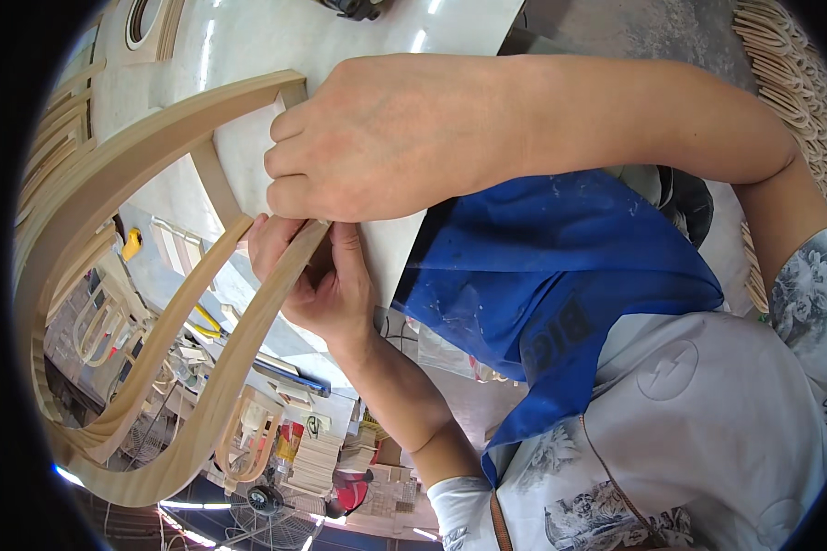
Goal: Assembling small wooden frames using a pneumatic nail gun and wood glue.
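Note:
A pale curved wooden frame [110,165] loops across the left side, with slender bent bars and a cross rail [213,179]. My left hand [317,289] is closed around the end of one bar [280,275], with the thumb on one side and the fingers on the other. Just over that end, my right hand [377,138] is curled into a fist with its back showing. Its fingertips, and whatever they hold, are hidden. Beneath both hands lies the pale, shiny tabletop [257,37].
A black tool [354,7] and a wooden piece with a round hole [152,32] are on the tabletop. Yellow-handled pliers [209,321] and a yellow tape measure [132,243] lie beyond the frame. Bent wooden pieces [790,101] are piled at upper right. A fan [271,510] appears low.

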The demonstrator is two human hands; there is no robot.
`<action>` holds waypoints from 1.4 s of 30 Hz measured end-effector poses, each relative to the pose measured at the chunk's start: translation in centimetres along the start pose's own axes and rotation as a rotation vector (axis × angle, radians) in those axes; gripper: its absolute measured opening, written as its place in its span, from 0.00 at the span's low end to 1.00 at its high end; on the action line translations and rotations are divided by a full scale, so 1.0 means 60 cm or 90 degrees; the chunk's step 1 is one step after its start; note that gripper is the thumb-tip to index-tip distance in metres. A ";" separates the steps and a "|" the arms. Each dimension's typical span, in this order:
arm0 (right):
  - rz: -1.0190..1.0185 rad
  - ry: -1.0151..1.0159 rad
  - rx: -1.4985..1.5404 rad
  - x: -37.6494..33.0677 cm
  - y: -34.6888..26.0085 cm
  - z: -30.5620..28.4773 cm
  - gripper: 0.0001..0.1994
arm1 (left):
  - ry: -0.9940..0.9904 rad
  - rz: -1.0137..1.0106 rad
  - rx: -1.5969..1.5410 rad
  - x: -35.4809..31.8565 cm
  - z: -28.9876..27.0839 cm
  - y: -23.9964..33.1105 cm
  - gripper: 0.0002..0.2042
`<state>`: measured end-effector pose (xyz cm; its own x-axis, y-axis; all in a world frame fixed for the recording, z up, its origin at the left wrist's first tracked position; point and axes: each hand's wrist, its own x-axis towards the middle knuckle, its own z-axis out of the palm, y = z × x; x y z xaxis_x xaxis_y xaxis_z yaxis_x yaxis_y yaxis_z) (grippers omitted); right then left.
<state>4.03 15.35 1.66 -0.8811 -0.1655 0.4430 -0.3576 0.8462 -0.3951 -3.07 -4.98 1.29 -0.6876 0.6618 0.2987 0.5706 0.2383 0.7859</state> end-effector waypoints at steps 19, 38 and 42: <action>0.006 0.202 0.116 -0.030 0.005 -0.011 0.03 | -0.098 0.039 0.136 0.007 -0.005 0.000 0.17; 0.303 -0.236 0.007 -0.014 0.144 -0.234 0.10 | -0.140 0.131 0.209 0.019 -0.023 0.012 0.20; 0.582 -0.268 0.511 -0.025 0.105 -0.273 0.11 | -0.136 0.142 0.206 0.015 -0.022 0.003 0.20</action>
<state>8.14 29.24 11.68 -0.8804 0.0391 -0.4726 0.4688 0.2207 -0.8553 -4.17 -5.31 2.43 -0.4432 0.8463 0.2956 0.8287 0.2612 0.4950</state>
